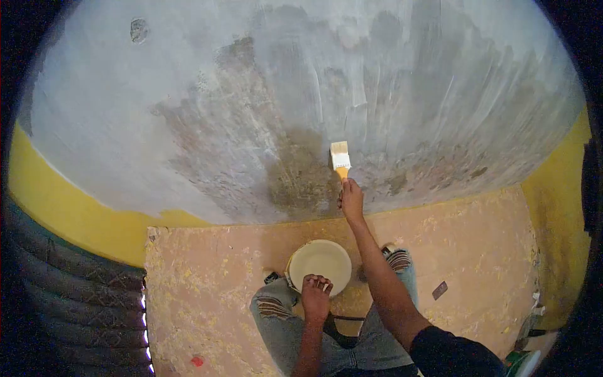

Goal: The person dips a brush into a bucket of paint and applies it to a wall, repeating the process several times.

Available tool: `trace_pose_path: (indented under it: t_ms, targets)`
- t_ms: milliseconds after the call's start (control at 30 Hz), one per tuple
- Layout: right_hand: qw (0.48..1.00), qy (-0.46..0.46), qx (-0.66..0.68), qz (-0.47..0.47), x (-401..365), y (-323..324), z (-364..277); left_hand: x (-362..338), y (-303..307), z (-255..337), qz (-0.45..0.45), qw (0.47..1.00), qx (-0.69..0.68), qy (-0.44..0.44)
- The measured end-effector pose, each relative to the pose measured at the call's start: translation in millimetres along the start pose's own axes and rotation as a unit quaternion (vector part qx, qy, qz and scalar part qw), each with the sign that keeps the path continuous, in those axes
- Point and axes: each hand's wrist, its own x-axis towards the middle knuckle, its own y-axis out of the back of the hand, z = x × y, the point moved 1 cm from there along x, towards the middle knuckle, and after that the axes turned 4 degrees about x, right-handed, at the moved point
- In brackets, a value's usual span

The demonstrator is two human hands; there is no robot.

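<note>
My right hand (pixel 352 200) is closed around the yellow handle of a flat paintbrush (pixel 340 156). The brush points up against the wall (pixel 402 81), its pale bristles at the grey, patchy surface. White paint covers its ferrule. Between my knees stands a round, pale bucket (pixel 321 259) with light liquid in it. My left hand (pixel 316 296) is over the bucket's near rim with its fingers curled in; whether it grips the rim or something small cannot be made out. A dark damp patch marks the wall left of the brush.
The floor (pixel 207 270) is tan with yellow flecks. A small dark rectangular piece (pixel 440 289) lies right of my leg, and a red scrap (pixel 197 362) at lower left. Dark corrugated slats (pixel 81 295) border the left. Some containers (pixel 527 361) stand at lower right.
</note>
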Motion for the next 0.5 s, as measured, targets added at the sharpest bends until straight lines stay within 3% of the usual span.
trace_pose_path:
  t_ms: [100, 133, 200, 333, 433, 500]
  targets:
    - [0.994, 0.012, -0.109, -0.010, 33.7, 14.0, 80.8, -2.3, -6.7, 0.7, 0.003, 1.000, 0.004, -0.007]
    - [0.994, 0.015, -0.107, -0.010, 28.9, 16.2, 71.4, -0.6, -7.1, 2.7, 0.000, 1.000, 0.005, -0.009]
    - [0.989, -0.073, -0.126, -0.035, 16.2, 23.9, 49.3, 2.2, -3.4, 3.0, 0.031, 0.999, 0.009, -0.009]
    - [0.986, -0.062, -0.157, -0.010, 14.9, 26.0, 32.9, 7.2, 11.4, 3.1, -0.006, 1.000, 0.002, -0.016]
    - [0.971, 0.016, -0.231, -0.065, 27.1, 9.3, -28.4, 7.3, 0.3, 11.5, -0.040, 0.999, -0.008, -0.035]
    - [0.981, 0.105, -0.163, 0.012, 36.1, 0.4, -46.4, -0.3, -6.8, 16.7, -0.016, 0.999, -0.016, -0.042]
